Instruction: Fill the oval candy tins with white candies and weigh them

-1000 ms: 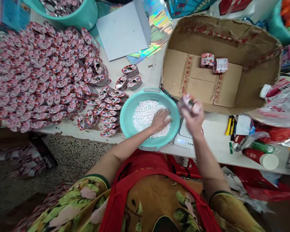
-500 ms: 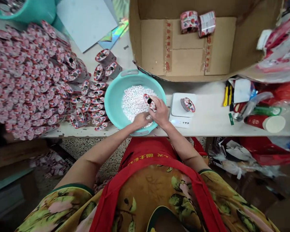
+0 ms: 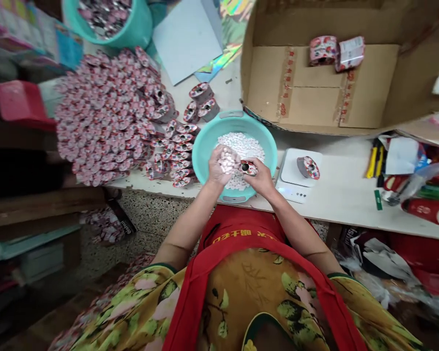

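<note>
My left hand is cupped palm up over the turquoise basin, holding a heap of small white tablets. Close beside it, my right hand grips a small red-and-white printed container whose dark round hole faces up. More white tablets cover the bottom of the basin. To the right, a white digital scale carries another printed container lying tilted.
A large pile of printed containers lies to the left, with several standing by the basin. Behind is an open cardboard box with two printed packs. Cutters and a red cup lie at right; a turquoise tub stands back left.
My left hand has come up from the tablets, turned palm up and full of them. My right hand still holds the container. The view has shifted left, so everything appears farther right.
</note>
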`<state>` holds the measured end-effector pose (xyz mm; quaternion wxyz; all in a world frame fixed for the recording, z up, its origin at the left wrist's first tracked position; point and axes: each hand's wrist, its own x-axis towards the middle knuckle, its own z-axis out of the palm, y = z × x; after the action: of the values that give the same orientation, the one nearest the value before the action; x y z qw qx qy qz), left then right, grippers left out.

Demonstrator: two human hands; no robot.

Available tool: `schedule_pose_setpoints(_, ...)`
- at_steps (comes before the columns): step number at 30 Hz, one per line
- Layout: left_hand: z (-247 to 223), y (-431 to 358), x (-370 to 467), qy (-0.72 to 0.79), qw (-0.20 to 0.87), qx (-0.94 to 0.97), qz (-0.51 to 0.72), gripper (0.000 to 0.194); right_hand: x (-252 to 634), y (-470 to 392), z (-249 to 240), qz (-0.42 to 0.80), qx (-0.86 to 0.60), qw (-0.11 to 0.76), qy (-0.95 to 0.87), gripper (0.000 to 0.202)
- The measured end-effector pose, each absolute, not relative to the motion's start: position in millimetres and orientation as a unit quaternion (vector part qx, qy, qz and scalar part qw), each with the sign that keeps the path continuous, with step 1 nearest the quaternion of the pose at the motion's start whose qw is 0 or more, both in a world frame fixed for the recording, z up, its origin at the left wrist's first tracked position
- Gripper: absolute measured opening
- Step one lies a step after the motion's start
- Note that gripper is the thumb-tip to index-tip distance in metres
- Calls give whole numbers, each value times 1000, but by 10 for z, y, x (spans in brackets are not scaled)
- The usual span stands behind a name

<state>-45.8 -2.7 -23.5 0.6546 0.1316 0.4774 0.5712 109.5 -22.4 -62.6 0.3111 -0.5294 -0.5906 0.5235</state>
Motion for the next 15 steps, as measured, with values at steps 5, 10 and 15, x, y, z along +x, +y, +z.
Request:
schedule_pose_setpoints(5,-260,47,-280,520,539,181,637,33,844,-177,-612,490,-548,284,-615,38)
schedule_pose_setpoints(10,-320,95,-299,550,509,157,643,31,790,-132,-505,451,-574,248,-636,37)
schedule_pose_setpoints(15,-351,195,-259,577,495,150,632,37,800,-118,-400,397,-585,188,-682,38)
